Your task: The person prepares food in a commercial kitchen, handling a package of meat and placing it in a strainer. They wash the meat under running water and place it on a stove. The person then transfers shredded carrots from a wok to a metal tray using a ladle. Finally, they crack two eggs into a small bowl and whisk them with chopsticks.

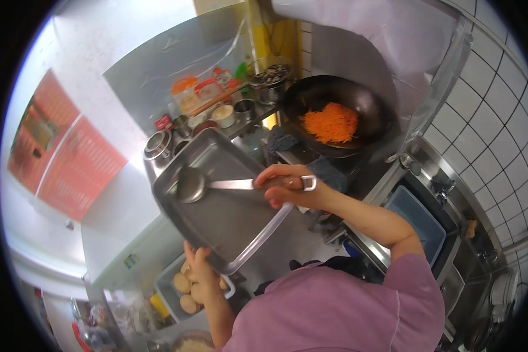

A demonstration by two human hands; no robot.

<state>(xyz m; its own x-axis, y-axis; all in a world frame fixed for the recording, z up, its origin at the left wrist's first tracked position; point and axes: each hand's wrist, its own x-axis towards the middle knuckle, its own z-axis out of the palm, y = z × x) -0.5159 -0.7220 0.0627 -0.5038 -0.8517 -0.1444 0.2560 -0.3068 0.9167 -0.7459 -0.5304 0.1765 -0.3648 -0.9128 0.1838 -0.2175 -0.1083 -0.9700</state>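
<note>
My right hand (292,187) grips the brown handle of a metal ladle (233,185). The ladle's bowl lies over a deep rectangular metal tray (246,220), which is tilted and bare inside apart from a few small specks. The fingers of that hand are also close to the tray's right rim; whether they touch it is hard to tell. My left hand (200,264) holds the tray at its lower left edge, partly hidden by it. Beyond the tray, shredded carrot (332,123) lies heaped in a large dark wok (374,110).
A strainer with dark pieces (273,75) rests on a metal pot (270,94) left of the wok. Seasoning cups (223,115) and packets (209,90) line the counter. A sink with a grey basin (416,220) is at right. Round pale items (182,283) fill a bin (169,303) at lower left.
</note>
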